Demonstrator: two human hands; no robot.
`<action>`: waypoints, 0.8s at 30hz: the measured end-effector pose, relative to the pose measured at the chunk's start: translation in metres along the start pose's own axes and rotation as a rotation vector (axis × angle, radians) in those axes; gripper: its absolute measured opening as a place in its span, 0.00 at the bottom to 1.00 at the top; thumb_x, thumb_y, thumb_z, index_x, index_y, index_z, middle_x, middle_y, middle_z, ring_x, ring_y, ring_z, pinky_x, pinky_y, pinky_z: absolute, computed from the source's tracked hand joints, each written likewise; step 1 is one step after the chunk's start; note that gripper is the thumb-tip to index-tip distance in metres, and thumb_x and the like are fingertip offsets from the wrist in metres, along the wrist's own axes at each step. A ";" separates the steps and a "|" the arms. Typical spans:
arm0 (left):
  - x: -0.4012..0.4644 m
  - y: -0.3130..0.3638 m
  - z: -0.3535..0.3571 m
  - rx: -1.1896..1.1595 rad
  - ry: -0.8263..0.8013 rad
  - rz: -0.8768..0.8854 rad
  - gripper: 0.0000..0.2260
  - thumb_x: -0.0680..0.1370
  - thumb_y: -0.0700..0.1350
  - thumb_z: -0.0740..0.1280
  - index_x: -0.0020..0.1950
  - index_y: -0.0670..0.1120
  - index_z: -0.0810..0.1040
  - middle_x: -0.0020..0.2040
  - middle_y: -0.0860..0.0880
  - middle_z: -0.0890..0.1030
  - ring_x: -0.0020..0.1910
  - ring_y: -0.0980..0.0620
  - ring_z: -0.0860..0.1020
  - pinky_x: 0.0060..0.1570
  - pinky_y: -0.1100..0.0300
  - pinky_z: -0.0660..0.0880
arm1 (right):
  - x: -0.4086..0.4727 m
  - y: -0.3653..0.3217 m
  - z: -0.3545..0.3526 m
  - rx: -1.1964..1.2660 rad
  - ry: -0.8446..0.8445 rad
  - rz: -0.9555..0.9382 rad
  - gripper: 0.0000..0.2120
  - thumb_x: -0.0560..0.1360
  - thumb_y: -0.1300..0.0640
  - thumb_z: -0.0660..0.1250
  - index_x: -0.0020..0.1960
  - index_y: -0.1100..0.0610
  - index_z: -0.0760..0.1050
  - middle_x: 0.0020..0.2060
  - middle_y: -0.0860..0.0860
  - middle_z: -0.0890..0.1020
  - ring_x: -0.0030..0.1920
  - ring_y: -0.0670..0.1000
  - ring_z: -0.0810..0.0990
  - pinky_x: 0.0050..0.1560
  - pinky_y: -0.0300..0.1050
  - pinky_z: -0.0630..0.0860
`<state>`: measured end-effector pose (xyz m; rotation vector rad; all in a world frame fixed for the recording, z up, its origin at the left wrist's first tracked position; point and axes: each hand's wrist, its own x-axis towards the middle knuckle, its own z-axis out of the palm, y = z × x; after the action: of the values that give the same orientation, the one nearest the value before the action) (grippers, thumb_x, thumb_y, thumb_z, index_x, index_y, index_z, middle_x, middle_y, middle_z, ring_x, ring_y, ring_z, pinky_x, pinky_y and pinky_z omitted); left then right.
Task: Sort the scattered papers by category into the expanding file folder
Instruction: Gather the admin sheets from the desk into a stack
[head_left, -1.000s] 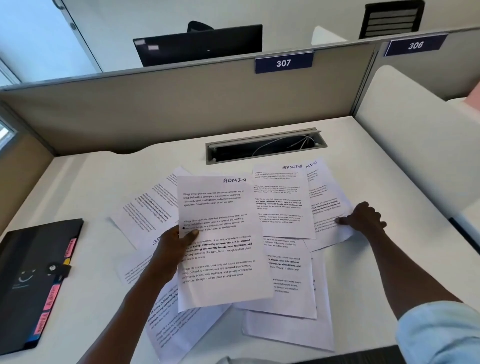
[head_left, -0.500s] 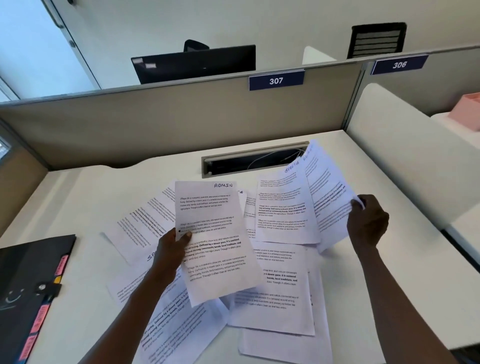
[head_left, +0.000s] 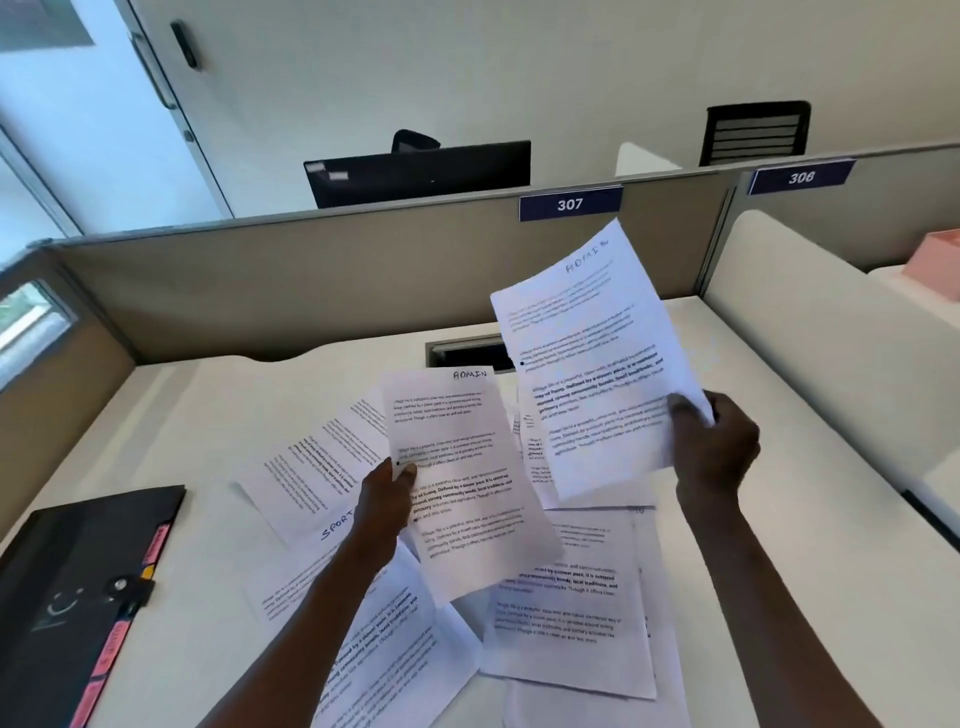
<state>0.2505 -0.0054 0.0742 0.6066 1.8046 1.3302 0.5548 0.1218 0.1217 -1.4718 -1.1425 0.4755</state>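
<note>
While each hand pinches one ADMIN sheet by a single edge, either could sag or slip: the left hand (head_left: 387, 501) holds the lower ADMIN sheet (head_left: 467, 483), the right hand (head_left: 714, 441) the raised ADMIN sheet (head_left: 592, 358). Loose papers (head_left: 566, 608) overlap on the desk (head_left: 197, 415), a SPORT sheet (head_left: 311, 493) among them. At eight o'clock the expanding file folder (head_left: 67, 597) lies closed, so filing looks blocked until it is opened.

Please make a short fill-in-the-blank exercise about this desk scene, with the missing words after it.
1. The white printed sheet in the left hand has ____ handwritten at its top.
2. The raised white sheet is pinched by the ____ hand.
3. The black expanding file folder with pink tabs lies ____.
4. The nearest blue partition sign reads ____.

Missing words: ADMIN; right; closed; 307
</note>
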 end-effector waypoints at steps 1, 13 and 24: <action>-0.001 0.002 0.000 -0.014 -0.006 0.000 0.09 0.83 0.42 0.62 0.60 0.46 0.78 0.53 0.43 0.85 0.49 0.43 0.84 0.49 0.44 0.82 | -0.008 0.004 0.004 0.018 -0.047 0.066 0.08 0.70 0.55 0.71 0.45 0.60 0.81 0.35 0.53 0.80 0.37 0.54 0.76 0.41 0.47 0.73; -0.022 0.011 0.006 -0.237 -0.076 -0.072 0.10 0.85 0.44 0.58 0.55 0.48 0.79 0.45 0.48 0.87 0.44 0.47 0.85 0.42 0.49 0.81 | -0.103 0.033 0.035 0.057 -0.511 0.249 0.10 0.72 0.54 0.73 0.39 0.61 0.78 0.35 0.54 0.82 0.35 0.55 0.77 0.37 0.46 0.71; -0.037 0.010 -0.001 -0.110 -0.112 0.006 0.11 0.82 0.47 0.63 0.51 0.41 0.80 0.37 0.47 0.85 0.33 0.50 0.83 0.23 0.62 0.73 | -0.112 0.020 0.027 0.031 -0.716 0.199 0.14 0.73 0.56 0.73 0.39 0.67 0.77 0.31 0.53 0.78 0.30 0.48 0.71 0.30 0.39 0.63</action>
<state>0.2694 -0.0308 0.0950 0.6142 1.6298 1.3630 0.4910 0.0437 0.0627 -1.4289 -1.5265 1.2199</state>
